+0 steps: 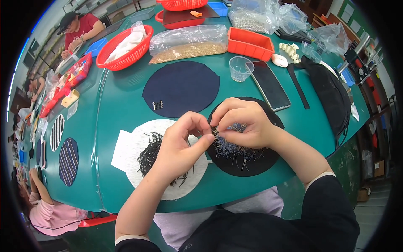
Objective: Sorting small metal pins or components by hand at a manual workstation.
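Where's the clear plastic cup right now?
In the head view, the clear plastic cup stands on the green table, right of centre, between the dark round cloth and the phone, below the orange tray.

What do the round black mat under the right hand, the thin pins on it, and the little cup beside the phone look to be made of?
Black mat: likely felt or cloth, matte and without shine. Pins: probably thin metal wire, fine and straight with a bluish glint. Cup: clear plastic, by the look; the table shows through it.
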